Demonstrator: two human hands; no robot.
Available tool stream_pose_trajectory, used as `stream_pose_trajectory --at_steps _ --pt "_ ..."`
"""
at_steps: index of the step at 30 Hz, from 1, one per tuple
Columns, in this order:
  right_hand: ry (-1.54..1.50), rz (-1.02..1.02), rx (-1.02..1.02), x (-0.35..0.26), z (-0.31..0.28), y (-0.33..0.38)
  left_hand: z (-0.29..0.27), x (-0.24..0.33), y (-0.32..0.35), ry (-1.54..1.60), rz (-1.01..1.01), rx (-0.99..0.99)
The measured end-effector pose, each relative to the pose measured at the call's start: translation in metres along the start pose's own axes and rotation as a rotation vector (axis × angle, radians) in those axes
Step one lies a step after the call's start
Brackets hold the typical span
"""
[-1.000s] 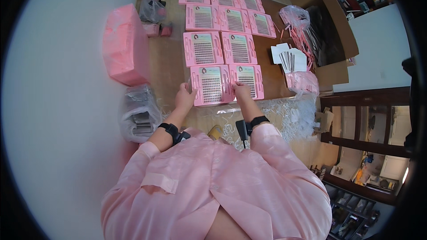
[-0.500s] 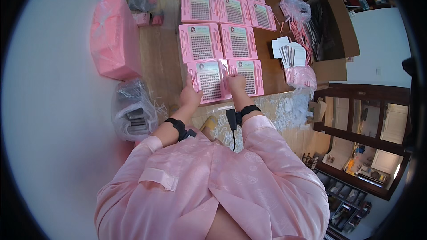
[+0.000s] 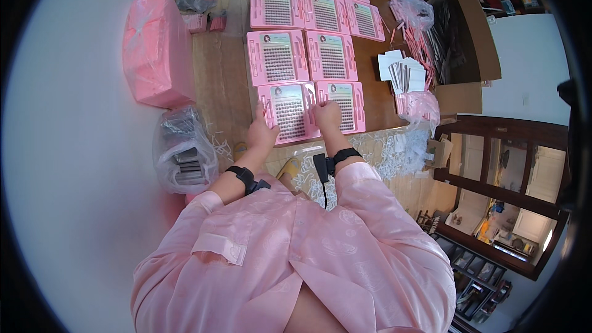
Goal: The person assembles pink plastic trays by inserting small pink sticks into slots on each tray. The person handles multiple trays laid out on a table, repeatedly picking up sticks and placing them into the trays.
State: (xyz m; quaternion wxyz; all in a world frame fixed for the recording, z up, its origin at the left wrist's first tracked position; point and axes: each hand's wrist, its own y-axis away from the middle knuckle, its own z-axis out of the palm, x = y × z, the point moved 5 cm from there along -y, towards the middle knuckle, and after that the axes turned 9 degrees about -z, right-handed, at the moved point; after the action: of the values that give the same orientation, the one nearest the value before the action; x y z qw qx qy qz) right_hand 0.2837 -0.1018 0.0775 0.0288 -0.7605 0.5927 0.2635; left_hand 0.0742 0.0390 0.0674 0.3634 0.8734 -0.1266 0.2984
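A pink tray of false eyelash clusters (image 3: 290, 113) lies flat at the near left end of the table's rows. My left hand (image 3: 263, 132) grips its left near corner, the thumb over the front edge and the fingers along the left side. At the tray's right side strip, my right hand (image 3: 327, 115) is closed in a pinch, and whatever sits between its fingertips is hidden. It partly covers the neighbouring eyelash tray (image 3: 346, 108). Behind these two lie another left tray (image 3: 277, 57) and another right tray (image 3: 332, 57), both with lash rows under a printed card.
Several more such trays cover the far table (image 3: 375, 61). To the right are white cards (image 3: 407, 76), pink sticks in plastic (image 3: 414, 37) and an open carton (image 3: 472, 31). A wrapped pink stack (image 3: 160, 55) and a plastic bag (image 3: 185, 154) stand left. White scraps litter the floor.
Both hands stay at the same tray, almost still. The right hand's knuckles have risen slightly, and the whole view has shifted a little.
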Motion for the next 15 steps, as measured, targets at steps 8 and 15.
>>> stream_pose_trajectory --at_steps 8,15 --pt "0.146 -0.11 -0.161 0.011 -0.003 -0.017 0.001 -0.001 -0.003 -0.015 0.041 0.003" --pt "0.285 -0.052 -0.142 -0.009 -0.005 -0.001 -0.001 -0.002 -0.004 -0.053 0.015 -0.035"
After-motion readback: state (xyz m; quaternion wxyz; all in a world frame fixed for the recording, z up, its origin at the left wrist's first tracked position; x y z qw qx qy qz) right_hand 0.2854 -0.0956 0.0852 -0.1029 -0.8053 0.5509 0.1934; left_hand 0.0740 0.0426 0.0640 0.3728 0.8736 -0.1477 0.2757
